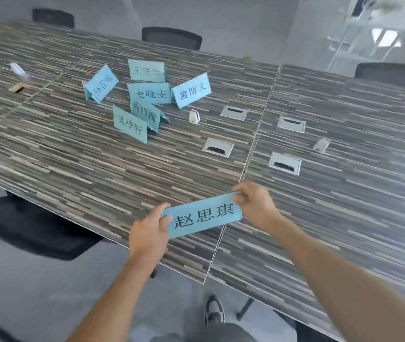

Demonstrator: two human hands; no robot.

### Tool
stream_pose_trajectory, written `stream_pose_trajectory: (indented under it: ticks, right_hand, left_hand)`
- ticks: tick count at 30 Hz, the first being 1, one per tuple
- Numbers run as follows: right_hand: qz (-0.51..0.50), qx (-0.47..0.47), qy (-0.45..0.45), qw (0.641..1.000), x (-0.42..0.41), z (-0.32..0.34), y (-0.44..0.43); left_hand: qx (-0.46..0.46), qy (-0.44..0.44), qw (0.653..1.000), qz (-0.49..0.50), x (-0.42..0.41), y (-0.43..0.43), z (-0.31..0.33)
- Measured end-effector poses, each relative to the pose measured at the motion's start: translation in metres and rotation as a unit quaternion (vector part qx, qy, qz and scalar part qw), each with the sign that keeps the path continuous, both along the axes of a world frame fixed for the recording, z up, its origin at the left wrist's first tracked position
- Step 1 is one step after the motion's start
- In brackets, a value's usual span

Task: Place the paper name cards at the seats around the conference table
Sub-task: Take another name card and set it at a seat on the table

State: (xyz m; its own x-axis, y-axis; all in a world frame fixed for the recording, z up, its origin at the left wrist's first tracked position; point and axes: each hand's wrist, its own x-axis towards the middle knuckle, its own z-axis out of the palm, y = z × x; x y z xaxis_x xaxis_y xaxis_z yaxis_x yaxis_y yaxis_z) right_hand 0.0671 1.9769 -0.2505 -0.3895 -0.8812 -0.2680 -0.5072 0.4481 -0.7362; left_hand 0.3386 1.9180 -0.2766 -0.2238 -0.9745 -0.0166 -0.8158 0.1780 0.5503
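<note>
A light blue folded paper name card [202,215] with black characters is held near the table's front edge. My left hand [148,233] grips its left end and my right hand [255,203] grips its right end. Several more blue name cards [147,95] stand and lean in a loose cluster on the striped wood conference table [73,164], farther back and to the left of my hands.
Four grey cable-port covers [217,147] sit around the table's centre seam, with two small white clips [193,116] nearby. Black mesh chairs stand at the near left [31,225] and along the far side [172,38]. My shoe [213,309] shows below the table edge.
</note>
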Motion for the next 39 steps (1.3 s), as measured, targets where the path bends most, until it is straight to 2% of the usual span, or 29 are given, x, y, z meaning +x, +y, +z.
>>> stream_pose_trajectory:
  ticks: [7, 13, 16, 20, 27, 31, 39]
  right_hand:
    - [0.007, -0.003, 0.003, 1.000, 0.005, -0.008, 0.113]
    - [-0.035, 0.002, 0.002, 0.999, -0.010, -0.026, 0.232]
    - [-0.084, -0.003, -0.012, 0.996, -0.036, -0.022, 0.290]
    - [-0.142, -0.008, 0.012, 0.990, -0.093, -0.010, 0.358]
    - [-0.207, 0.001, -0.003, 0.978, -0.208, -0.027, 0.451]
    - [-0.208, -0.002, 0.020, 0.978, -0.249, -0.044, 0.479]
    - [-0.227, 0.019, -0.008, 0.974, -0.287, -0.076, 0.513]
  left_hand:
    - [0.002, 0.012, 1.000, -0.011, 0.005, 0.107, -0.004]
    - [0.031, 0.019, 0.998, -0.050, -0.012, 0.198, -0.023]
    - [0.037, 0.026, 0.995, -0.091, -0.048, 0.233, -0.011]
    - [0.021, -0.017, 0.990, -0.141, -0.125, 0.272, 0.007]
    - [0.028, -0.041, 0.983, -0.175, -0.274, 0.333, -0.002]
    - [0.061, -0.030, 0.984, -0.168, -0.322, 0.352, -0.017]
    - [0.083, -0.065, 0.978, -0.180, -0.376, 0.380, -0.043]
